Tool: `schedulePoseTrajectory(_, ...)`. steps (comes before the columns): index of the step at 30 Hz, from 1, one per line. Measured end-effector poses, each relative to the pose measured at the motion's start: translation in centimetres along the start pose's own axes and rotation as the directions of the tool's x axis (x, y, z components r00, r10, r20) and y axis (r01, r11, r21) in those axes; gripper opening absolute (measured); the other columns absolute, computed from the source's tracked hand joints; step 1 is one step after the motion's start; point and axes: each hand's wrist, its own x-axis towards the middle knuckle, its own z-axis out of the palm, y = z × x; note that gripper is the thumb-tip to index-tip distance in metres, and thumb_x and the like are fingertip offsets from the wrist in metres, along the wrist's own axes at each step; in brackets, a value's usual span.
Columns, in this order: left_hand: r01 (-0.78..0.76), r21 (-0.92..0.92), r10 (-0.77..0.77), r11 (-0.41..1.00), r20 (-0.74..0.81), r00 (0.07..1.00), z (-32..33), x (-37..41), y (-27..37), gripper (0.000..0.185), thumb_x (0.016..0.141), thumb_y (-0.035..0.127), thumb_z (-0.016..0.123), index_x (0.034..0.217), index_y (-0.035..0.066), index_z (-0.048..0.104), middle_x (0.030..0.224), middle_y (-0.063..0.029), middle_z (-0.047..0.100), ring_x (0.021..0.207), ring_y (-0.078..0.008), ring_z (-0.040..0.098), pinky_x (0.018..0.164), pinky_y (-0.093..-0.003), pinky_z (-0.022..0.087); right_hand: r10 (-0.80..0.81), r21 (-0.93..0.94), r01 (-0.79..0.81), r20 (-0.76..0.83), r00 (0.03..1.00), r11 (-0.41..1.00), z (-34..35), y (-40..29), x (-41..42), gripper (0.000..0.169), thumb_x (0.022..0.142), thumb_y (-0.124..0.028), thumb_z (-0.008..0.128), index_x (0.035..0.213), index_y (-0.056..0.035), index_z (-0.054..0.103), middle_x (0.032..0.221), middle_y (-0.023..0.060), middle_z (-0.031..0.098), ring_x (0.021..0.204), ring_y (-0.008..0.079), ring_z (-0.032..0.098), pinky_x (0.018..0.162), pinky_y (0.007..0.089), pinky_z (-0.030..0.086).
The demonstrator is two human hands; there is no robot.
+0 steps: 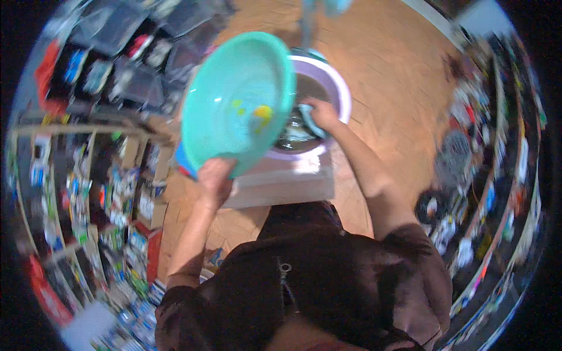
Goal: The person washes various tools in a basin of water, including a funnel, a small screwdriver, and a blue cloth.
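Note:
My left hand (216, 175) grips the near rim of a green plastic basin (210, 114), which is tilted with its inside facing me. A yellow patch shows on the basin's inner bottom; it looks like a printed picture. Partly behind it stands a purple basin (344, 94) with a pale rim, holding dark water (312, 85). Over that water, my right hand (324, 115) clutches a light blue cloth (312, 125). The green basin hides the purple one's left side.
The purple basin rests on a translucent plastic box (285, 188) standing on the tan floor (386, 131). Shelves crowded with goods (118, 188) line the left, and more packed shelves (496, 188) curve along the right. Dark bins (140, 83) occupy the upper left.

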Motion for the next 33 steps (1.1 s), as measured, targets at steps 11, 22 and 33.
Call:
schedulePoseTrajectory(11,0.224,0.226,-0.274,0.948,0.220,0.936,-5.8,-11.4,-0.8,0.026,0.063,0.007,0.058,0.089,0.007,0.055,0.071,-0.0050,0.051,0.067,-0.0238,0.054,0.057,-0.0354,0.043,0.205,0.229,-0.211,0.050,0.977,0.950,4.5,3.2,-2.0,0.031,0.078,-0.002,0.055,0.107,-0.0081,0.063,0.098,0.0093,0.064,0.087,0.0161,0.059,0.081,0.0266,0.045)
schedulePoseTrajectory(22,0.403,0.230,-0.460,0.886,0.324,0.827,3.0,-19.7,-1.3,0.019,0.068,0.009,0.056,0.087,0.008,0.052,0.072,-0.0064,0.051,0.073,-0.0253,0.054,0.060,-0.0385,0.042,0.440,0.766,-0.478,0.284,0.852,0.430,3.4,7.8,0.7,0.032,0.080,-0.007,0.052,0.112,-0.0020,0.056,0.100,0.0048,0.061,0.089,0.0153,0.057,0.079,0.0279,0.046)
schedulePoseTrajectory(33,0.436,0.375,-0.570,0.818,0.627,0.531,14.0,-21.6,-0.4,0.022,0.076,0.015,0.055,0.097,0.009,0.052,0.090,-0.0097,0.055,0.092,-0.0278,0.053,0.078,-0.0430,0.041,0.125,0.892,-0.416,0.440,0.889,-0.179,-0.3,0.5,2.4,0.049,0.090,-0.038,0.048,0.119,0.0009,0.052,0.117,0.0146,0.057,0.107,0.0270,0.054,0.094,0.0395,0.042)
